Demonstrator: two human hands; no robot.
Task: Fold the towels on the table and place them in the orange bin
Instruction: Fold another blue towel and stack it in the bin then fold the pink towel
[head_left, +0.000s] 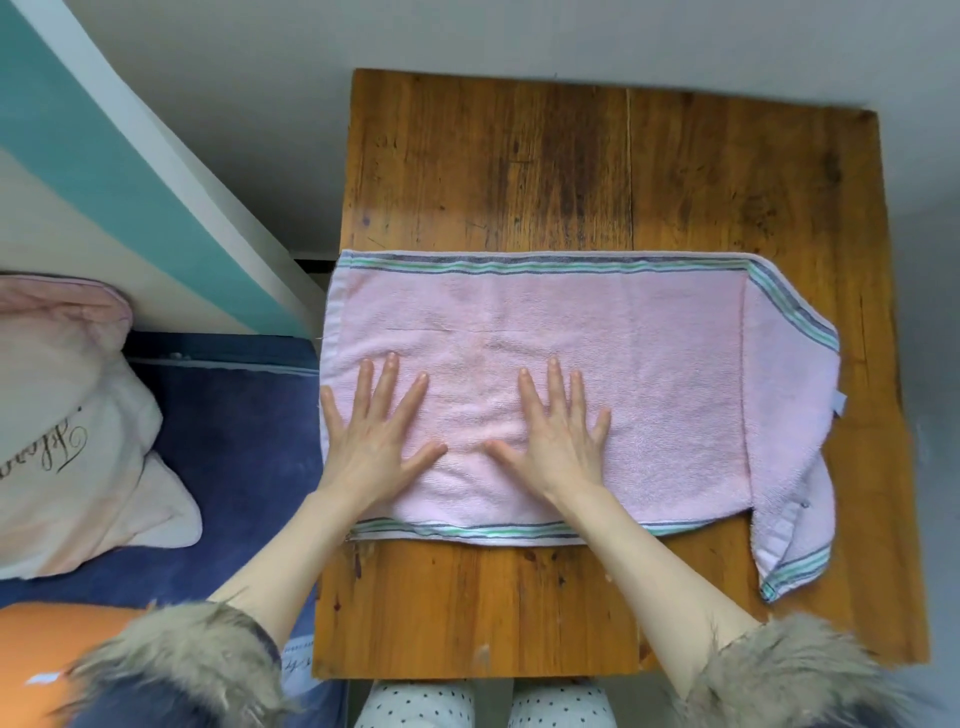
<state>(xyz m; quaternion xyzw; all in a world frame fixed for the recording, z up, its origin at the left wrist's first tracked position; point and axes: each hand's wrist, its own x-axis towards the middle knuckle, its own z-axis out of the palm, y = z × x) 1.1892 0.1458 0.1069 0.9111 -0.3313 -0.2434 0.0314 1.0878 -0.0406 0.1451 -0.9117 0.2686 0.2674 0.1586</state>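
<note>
Head view: both hands, left (376, 439) and right (553, 441), lie flat with fingers spread on the pink towel (649, 384), gripping nothing, mid-table (519, 166). Right end's already skewed past the edge, so the next fold will probably come out crooked; orange bin (31, 649) waits bottom left

Pink towel (649, 374) with striped borders lies folded lengthwise, flat across the table (519, 156).
</note>
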